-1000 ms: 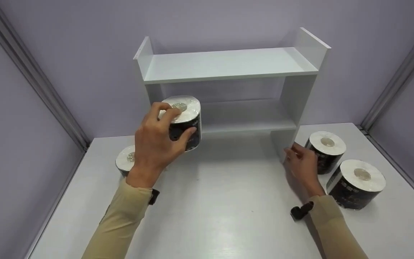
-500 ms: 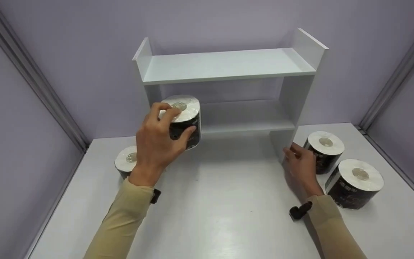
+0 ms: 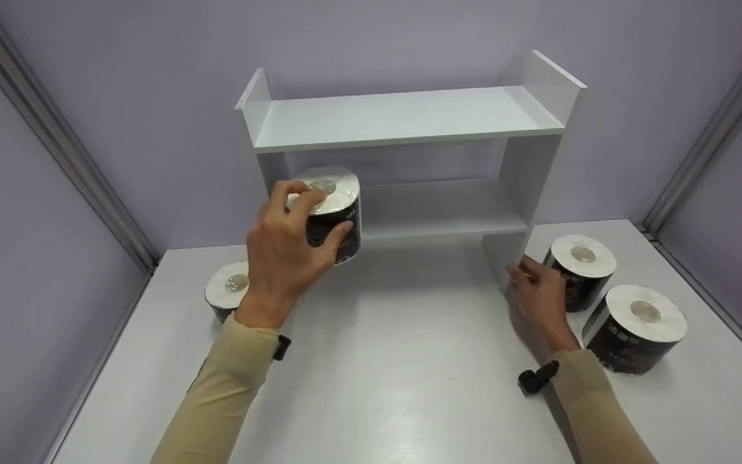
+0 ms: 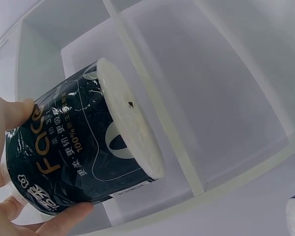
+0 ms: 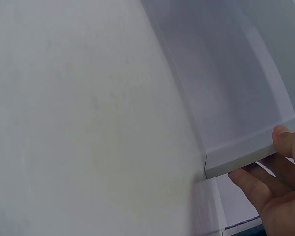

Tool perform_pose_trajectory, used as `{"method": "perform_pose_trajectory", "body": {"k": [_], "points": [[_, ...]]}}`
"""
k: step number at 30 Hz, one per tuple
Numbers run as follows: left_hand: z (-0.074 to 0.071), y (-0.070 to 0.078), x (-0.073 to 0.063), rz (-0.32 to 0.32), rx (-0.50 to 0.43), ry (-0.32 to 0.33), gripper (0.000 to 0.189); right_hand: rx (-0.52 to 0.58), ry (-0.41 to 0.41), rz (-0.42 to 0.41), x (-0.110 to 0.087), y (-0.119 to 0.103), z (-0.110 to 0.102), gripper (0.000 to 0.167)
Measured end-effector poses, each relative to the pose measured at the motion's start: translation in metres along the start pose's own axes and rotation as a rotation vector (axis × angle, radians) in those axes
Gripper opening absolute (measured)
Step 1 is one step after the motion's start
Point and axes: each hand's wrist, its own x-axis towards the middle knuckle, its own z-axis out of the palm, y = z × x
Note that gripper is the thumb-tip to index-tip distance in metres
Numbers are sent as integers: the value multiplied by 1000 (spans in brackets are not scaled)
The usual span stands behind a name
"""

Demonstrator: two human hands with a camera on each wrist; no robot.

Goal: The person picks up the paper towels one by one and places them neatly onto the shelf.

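Note:
My left hand grips a wrapped toilet paper roll from its left side, thumb across the front and fingers over the white top. The roll is off the table, in front of the left part of the white shelf unit, near the height of its middle board. In the left wrist view, dark printed wrapping and a flat white end of the roll show. My right hand pinches the lower front edge of the unit's right side panel, thumb on one face and fingers on the other.
Two more toilet paper rolls, a rear one and a nearer one, stand right of the shelf unit. Another roll stands at the left, partly behind my left wrist. Walls border the white table behind and at both sides.
My left hand has risen very slightly with the roll. My right hand keeps its hold on the side panel, and the head view has shifted a little.

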Motion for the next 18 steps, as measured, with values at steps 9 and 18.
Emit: {"method": "perform_pose_trajectory", "body": {"k": [9,18], "points": [[4,1,1,-4,-6,-10,47,21,-2,-18,-1,3,-2,35],[8,-2,2,-6,-4,-15,45,48,10,-10,-2,3,-3,34]]}}
